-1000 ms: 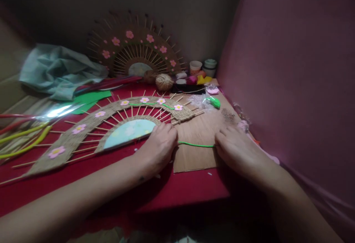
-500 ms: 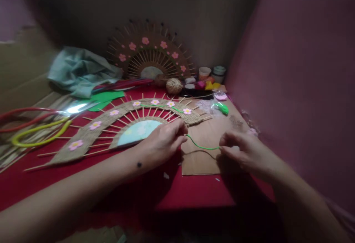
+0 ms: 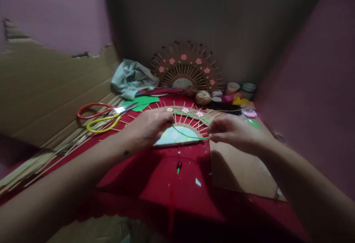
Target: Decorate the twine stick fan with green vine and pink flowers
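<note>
Between my two hands sags a thin green strand [image 3: 185, 133], one end pinched in each. My left hand [image 3: 157, 125] is closed on its left end, over the woven fan's left side. The other end is between the fingertips of my right hand [image 3: 233, 129], which covers the fan's right end. The twine-and-stick fan [image 3: 191, 114] lies on the red cloth, with pink flowers and a green line along its band. Its pale blue half-round centre [image 3: 177, 135] is just below the strand. A dark bead on a tassel [image 3: 179, 165] hangs toward the front.
Scissors [image 3: 104, 116] with red and yellow handles lie left on thin sticks [image 3: 59, 153]. A cardboard sheet [image 3: 235, 165] is under my right arm. Behind are a second flowered fan [image 3: 188, 64], a twine ball [image 3: 203, 98], a blue cloth [image 3: 133, 78] and small pots [image 3: 247, 89].
Both hands have carried the green strand leftward, from over the cardboard to over the fan's centre. The camera view has swung left, bringing the whole scissors and the tassel into sight.
</note>
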`<act>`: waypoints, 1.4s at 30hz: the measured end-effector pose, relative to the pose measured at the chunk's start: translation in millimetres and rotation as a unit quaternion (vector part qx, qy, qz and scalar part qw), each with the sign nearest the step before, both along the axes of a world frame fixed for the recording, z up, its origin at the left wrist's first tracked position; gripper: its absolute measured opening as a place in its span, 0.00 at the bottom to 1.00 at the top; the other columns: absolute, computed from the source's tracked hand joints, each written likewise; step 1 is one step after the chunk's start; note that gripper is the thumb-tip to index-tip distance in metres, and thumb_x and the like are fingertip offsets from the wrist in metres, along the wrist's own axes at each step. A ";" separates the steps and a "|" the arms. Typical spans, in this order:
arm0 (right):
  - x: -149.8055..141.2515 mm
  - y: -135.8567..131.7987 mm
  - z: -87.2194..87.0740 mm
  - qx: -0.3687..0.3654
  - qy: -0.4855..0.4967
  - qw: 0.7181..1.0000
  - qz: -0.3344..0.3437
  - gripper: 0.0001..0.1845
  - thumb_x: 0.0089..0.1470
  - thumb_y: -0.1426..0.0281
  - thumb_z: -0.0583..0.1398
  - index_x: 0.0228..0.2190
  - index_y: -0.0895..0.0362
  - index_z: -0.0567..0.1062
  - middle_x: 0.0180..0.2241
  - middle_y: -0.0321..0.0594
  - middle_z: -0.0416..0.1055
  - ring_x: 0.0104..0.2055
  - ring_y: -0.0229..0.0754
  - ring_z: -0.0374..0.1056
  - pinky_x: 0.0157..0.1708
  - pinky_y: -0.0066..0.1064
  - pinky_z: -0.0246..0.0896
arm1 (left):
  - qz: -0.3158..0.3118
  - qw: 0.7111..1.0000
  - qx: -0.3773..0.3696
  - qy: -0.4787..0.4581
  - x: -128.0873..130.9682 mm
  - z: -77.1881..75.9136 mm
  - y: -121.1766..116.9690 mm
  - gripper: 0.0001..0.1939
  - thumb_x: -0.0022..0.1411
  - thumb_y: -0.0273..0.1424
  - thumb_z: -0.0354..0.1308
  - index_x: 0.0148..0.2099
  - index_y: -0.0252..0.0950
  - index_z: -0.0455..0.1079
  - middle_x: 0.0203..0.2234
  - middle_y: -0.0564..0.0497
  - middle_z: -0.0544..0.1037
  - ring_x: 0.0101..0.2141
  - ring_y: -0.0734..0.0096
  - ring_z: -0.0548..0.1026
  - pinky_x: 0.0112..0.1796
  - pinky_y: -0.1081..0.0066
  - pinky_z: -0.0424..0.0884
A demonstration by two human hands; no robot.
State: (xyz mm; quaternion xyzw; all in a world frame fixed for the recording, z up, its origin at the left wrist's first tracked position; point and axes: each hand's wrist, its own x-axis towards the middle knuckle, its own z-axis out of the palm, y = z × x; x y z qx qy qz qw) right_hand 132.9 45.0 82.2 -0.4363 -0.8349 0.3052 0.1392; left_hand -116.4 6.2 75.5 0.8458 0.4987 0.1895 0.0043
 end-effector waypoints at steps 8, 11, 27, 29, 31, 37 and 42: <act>-94.6 63.1 -3.1 0.090 -0.020 0.993 0.068 0.08 0.45 0.78 0.59 0.30 0.59 0.76 0.25 0.37 0.73 0.27 0.36 0.66 0.25 0.27 0.58 | 0.121 0.993 -0.010 -0.011 -59.4 6.8 2.2 0.11 0.60 0.31 0.51 0.36 0.35 0.74 0.31 0.48 0.77 0.32 0.69 0.73 0.33 0.71 0.65; -124.8 82.8 -6.5 0.122 -0.027 0.988 0.093 0.09 0.44 0.78 0.60 0.30 0.60 0.77 0.24 0.37 0.72 0.27 0.36 0.65 0.27 0.27 0.57 | 0.153 0.988 -0.010 -0.019 -80.2 3.8 5.6 0.10 0.59 0.31 0.51 0.35 0.37 0.74 0.30 0.50 0.78 0.32 0.69 0.73 0.32 0.71 0.65; -162.1 137.1 -46.4 0.135 -0.013 0.982 0.130 0.14 0.43 0.79 0.60 0.34 0.60 0.80 0.25 0.37 0.75 0.29 0.38 0.69 0.31 0.27 0.60 | 0.197 0.978 -0.051 -0.035 -101.5 -18.4 22.3 0.12 0.60 0.30 0.49 0.36 0.36 0.74 0.31 0.48 0.77 0.31 0.68 0.73 0.32 0.70 0.64; -163.4 135.7 -49.2 0.131 -0.004 0.983 0.127 0.13 0.44 0.78 0.61 0.34 0.59 0.80 0.26 0.38 0.76 0.30 0.38 0.69 0.32 0.28 0.61 | 0.201 0.978 -0.053 -0.033 -100.6 -18.6 20.7 0.12 0.60 0.30 0.49 0.36 0.36 0.74 0.30 0.48 0.77 0.31 0.68 0.73 0.33 0.69 0.64; -164.5 133.3 -50.3 0.131 0.002 0.984 0.124 0.11 0.44 0.77 0.62 0.33 0.58 0.80 0.27 0.38 0.77 0.31 0.39 0.70 0.33 0.28 0.62 | 0.204 0.977 -0.053 -0.030 -100.8 -19.6 19.4 0.12 0.60 0.30 0.49 0.37 0.36 0.74 0.31 0.48 0.77 0.31 0.68 0.73 0.33 0.69 0.65; -165.8 127.5 -53.0 0.134 0.016 0.984 0.118 0.11 0.44 0.80 0.62 0.32 0.59 0.81 0.28 0.40 0.77 0.31 0.39 0.70 0.35 0.29 0.64 | 0.218 0.973 -0.064 -0.034 -103.1 -24.4 18.7 0.12 0.61 0.31 0.50 0.39 0.36 0.74 0.34 0.48 0.77 0.34 0.66 0.73 0.36 0.68 0.65; -165.2 127.7 -61.5 0.144 0.028 0.983 0.107 0.12 0.43 0.82 0.62 0.31 0.59 0.81 0.27 0.39 0.76 0.30 0.39 0.71 0.34 0.29 0.65 | 0.218 0.973 -0.070 -0.035 -103.3 -29.3 22.1 0.13 0.60 0.30 0.49 0.39 0.35 0.75 0.36 0.47 0.77 0.36 0.65 0.73 0.37 0.68 0.65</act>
